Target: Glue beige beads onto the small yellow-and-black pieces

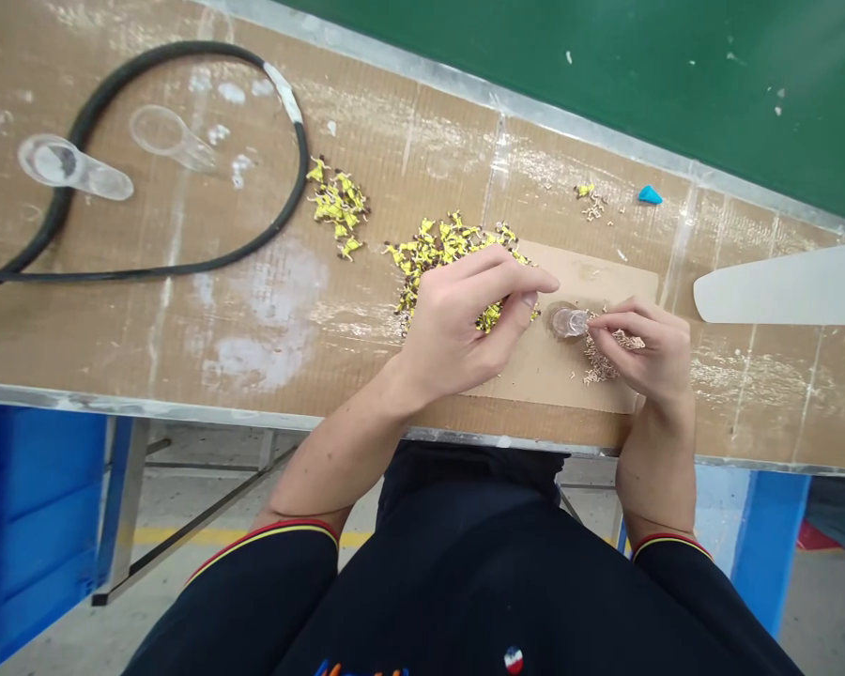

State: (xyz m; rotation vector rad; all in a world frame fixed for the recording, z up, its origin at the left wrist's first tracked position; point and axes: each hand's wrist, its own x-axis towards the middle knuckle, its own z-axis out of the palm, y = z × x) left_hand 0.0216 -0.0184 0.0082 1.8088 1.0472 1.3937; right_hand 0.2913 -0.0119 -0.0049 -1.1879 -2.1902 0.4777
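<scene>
My left hand (468, 314) is over the pile of small yellow-and-dark figures (447, 246), thumb and fingers drawn together in a pinch. Whatever is between its fingertips is too small to make out. To the right, my right hand (644, 345) is closed in a pinch beside a small clear cup (569, 322), fingertips close to its edge. What these fingers hold, if anything, I cannot make out. Partly under the right hand lies a heap of tiny beige pieces (600, 368). Cup and heap rest on a tan board (542, 380).
A black cable (183, 49) loops on the left, near two clear plastic scoops (102, 176). A smaller group of yellow figures (342, 208) lies beside the loop. Toward the back right are a blue cone-shaped piece (649, 194) and a white panel (781, 286). A green surface (640, 66) borders the table.
</scene>
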